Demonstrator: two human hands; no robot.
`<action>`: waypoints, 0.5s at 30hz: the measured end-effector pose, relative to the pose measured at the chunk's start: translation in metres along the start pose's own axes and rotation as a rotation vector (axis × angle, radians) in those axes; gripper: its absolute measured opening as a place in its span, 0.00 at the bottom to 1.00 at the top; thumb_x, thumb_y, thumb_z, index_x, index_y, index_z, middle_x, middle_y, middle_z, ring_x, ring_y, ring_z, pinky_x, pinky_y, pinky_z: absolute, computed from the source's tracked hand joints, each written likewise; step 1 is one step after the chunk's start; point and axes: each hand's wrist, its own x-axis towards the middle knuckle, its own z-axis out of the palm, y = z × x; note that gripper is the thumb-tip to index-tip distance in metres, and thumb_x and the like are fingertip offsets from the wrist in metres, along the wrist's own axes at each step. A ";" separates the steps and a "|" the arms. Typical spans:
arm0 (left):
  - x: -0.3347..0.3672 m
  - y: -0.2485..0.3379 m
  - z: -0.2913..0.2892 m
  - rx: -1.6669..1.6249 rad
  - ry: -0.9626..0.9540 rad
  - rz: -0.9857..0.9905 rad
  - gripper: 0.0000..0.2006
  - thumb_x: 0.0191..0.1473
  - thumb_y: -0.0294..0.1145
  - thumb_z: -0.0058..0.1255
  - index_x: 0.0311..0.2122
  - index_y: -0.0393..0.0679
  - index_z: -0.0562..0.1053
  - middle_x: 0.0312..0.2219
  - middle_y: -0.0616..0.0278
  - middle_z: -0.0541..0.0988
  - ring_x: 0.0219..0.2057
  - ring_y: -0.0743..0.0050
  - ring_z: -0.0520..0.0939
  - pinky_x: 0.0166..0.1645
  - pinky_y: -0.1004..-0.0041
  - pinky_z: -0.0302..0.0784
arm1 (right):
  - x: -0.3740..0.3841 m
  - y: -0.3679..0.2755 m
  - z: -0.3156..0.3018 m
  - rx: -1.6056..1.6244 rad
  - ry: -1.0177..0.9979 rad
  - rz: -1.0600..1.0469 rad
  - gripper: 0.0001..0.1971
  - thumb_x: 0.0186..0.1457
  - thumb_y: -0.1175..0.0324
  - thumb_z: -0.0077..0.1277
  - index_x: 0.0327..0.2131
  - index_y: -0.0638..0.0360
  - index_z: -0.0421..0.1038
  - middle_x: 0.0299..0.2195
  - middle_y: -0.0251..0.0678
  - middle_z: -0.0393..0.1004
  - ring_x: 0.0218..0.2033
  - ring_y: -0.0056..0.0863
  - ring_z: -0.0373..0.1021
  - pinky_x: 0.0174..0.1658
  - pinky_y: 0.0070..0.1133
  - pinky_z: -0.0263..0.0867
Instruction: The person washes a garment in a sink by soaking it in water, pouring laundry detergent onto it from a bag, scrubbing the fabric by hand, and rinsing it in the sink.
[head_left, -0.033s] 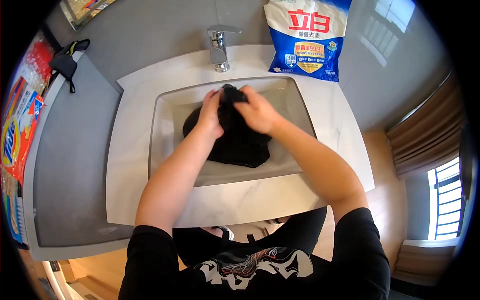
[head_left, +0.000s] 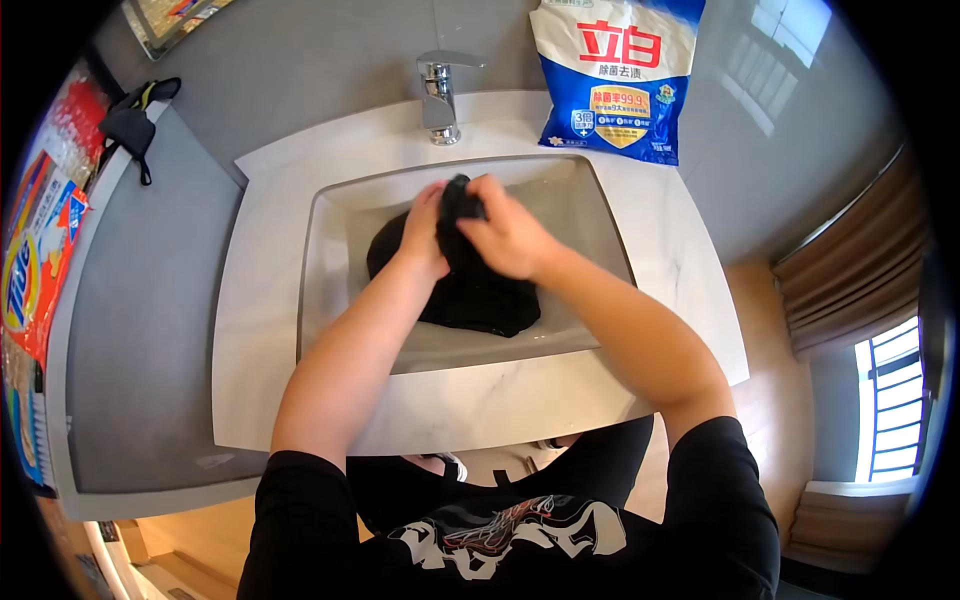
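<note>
Grip: our left hand [head_left: 424,230] and right hand [head_left: 510,235] both clutch a bunched part of the black cloth [head_left: 485,305] | Bunch: between our hands | Rest of cloth: in the sink [head_left: 590,240], mostly nearer us than our grip, some showing left of our left hand

The bare left forearm [head_left: 345,355] and bare right forearm [head_left: 645,325] reach forward, slanting inward, the right elbow bent outward. The bare left hand [head_left: 424,238] points its fingers forward; just beside it, the bare right hand [head_left: 512,238] curls inward, gripping.
</note>
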 end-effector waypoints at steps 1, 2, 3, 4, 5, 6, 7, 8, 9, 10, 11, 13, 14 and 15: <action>-0.015 0.005 0.005 0.055 -0.034 -0.033 0.16 0.59 0.47 0.42 0.42 0.45 0.72 0.37 0.60 0.78 0.39 0.66 0.79 0.43 0.67 0.76 | -0.004 -0.018 0.002 -0.036 -0.051 -0.058 0.15 0.52 0.65 0.51 0.41 0.61 0.63 0.33 0.54 0.73 0.36 0.54 0.70 0.40 0.38 0.66; -0.008 -0.002 -0.006 -0.115 -0.190 -0.074 0.16 0.59 0.47 0.42 0.40 0.46 0.72 0.34 0.61 0.78 0.37 0.68 0.79 0.42 0.67 0.76 | -0.004 -0.028 0.004 -0.155 -0.062 -0.183 0.13 0.50 0.67 0.52 0.39 0.59 0.65 0.31 0.52 0.74 0.35 0.55 0.70 0.37 0.41 0.66; -0.008 -0.002 -0.003 -0.230 -0.320 -0.137 0.17 0.59 0.49 0.41 0.39 0.46 0.72 0.34 0.61 0.77 0.35 0.65 0.79 0.42 0.67 0.76 | -0.001 -0.025 0.003 -0.152 -0.065 -0.181 0.13 0.50 0.67 0.52 0.39 0.59 0.65 0.31 0.52 0.74 0.35 0.55 0.70 0.37 0.41 0.66; -0.012 -0.005 0.015 -0.150 -0.140 -0.086 0.18 0.59 0.50 0.44 0.40 0.46 0.73 0.34 0.62 0.77 0.36 0.65 0.79 0.42 0.66 0.76 | 0.005 -0.015 -0.003 -0.264 0.006 -0.086 0.12 0.50 0.68 0.52 0.37 0.59 0.66 0.30 0.52 0.74 0.34 0.54 0.70 0.36 0.41 0.66; -0.022 -0.002 0.043 -0.069 0.033 -0.040 0.19 0.58 0.52 0.46 0.40 0.45 0.73 0.35 0.63 0.77 0.36 0.65 0.79 0.43 0.65 0.75 | 0.011 -0.002 -0.013 -0.382 0.080 0.014 0.10 0.49 0.68 0.52 0.36 0.58 0.68 0.28 0.51 0.74 0.34 0.54 0.70 0.35 0.42 0.66; -0.042 0.014 0.070 -0.043 -0.016 -0.146 0.22 0.56 0.55 0.50 0.41 0.43 0.73 0.35 0.62 0.77 0.37 0.68 0.78 0.42 0.66 0.75 | 0.016 0.022 -0.024 -0.335 0.148 0.083 0.07 0.49 0.67 0.51 0.31 0.58 0.69 0.27 0.52 0.74 0.34 0.54 0.69 0.35 0.42 0.65; -0.042 0.019 0.067 0.004 -0.047 -0.154 0.22 0.56 0.52 0.51 0.42 0.41 0.71 0.36 0.61 0.76 0.37 0.68 0.78 0.41 0.68 0.75 | 0.018 0.030 -0.030 -0.284 0.071 0.142 0.07 0.50 0.67 0.50 0.30 0.60 0.70 0.27 0.53 0.73 0.34 0.55 0.68 0.35 0.40 0.66; -0.044 0.023 0.062 0.099 -0.097 -0.102 0.20 0.56 0.47 0.52 0.43 0.40 0.70 0.36 0.59 0.76 0.37 0.67 0.78 0.42 0.68 0.76 | 0.016 0.037 -0.030 -0.229 0.061 0.153 0.07 0.50 0.68 0.49 0.32 0.60 0.70 0.29 0.53 0.74 0.35 0.55 0.69 0.36 0.38 0.66; -0.045 0.023 0.058 0.189 -0.145 -0.047 0.18 0.56 0.43 0.53 0.43 0.39 0.70 0.37 0.57 0.75 0.37 0.65 0.78 0.42 0.68 0.77 | 0.015 0.043 -0.030 -0.175 0.045 0.163 0.08 0.50 0.69 0.49 0.34 0.59 0.70 0.31 0.54 0.74 0.36 0.55 0.70 0.38 0.37 0.66; -0.041 0.020 0.055 0.146 -0.088 0.018 0.16 0.55 0.37 0.53 0.44 0.38 0.68 0.37 0.56 0.75 0.36 0.63 0.78 0.42 0.66 0.77 | 0.016 0.049 -0.028 -0.181 0.043 0.161 0.08 0.50 0.69 0.49 0.34 0.59 0.70 0.31 0.54 0.74 0.36 0.55 0.70 0.38 0.37 0.66; -0.037 0.017 0.053 0.103 -0.032 0.083 0.15 0.55 0.30 0.53 0.45 0.37 0.67 0.37 0.55 0.75 0.36 0.61 0.78 0.41 0.64 0.78 | 0.016 0.055 -0.027 -0.075 0.115 0.213 0.09 0.51 0.70 0.48 0.37 0.59 0.70 0.33 0.54 0.74 0.37 0.54 0.70 0.40 0.35 0.66; -0.032 0.022 0.044 0.099 0.106 0.076 0.14 0.53 0.22 0.48 0.45 0.35 0.64 0.35 0.55 0.73 0.37 0.56 0.76 0.40 0.57 0.77 | 0.015 0.056 -0.026 0.035 0.189 0.271 0.10 0.51 0.70 0.47 0.39 0.59 0.70 0.35 0.54 0.74 0.38 0.53 0.70 0.42 0.34 0.66; -0.030 0.017 0.045 0.112 0.206 0.065 0.12 0.54 0.25 0.48 0.43 0.37 0.65 0.33 0.56 0.73 0.37 0.59 0.76 0.39 0.59 0.77 | 0.012 0.056 -0.026 -0.014 0.195 0.358 0.11 0.52 0.70 0.47 0.40 0.59 0.69 0.37 0.52 0.75 0.40 0.47 0.71 0.43 0.31 0.66; -0.029 0.015 0.050 0.126 0.304 0.055 0.10 0.54 0.27 0.48 0.41 0.39 0.67 0.32 0.58 0.74 0.37 0.62 0.76 0.39 0.61 0.76 | 0.009 0.055 -0.026 -0.064 0.201 0.445 0.12 0.52 0.71 0.48 0.41 0.58 0.69 0.38 0.50 0.75 0.41 0.42 0.71 0.44 0.27 0.66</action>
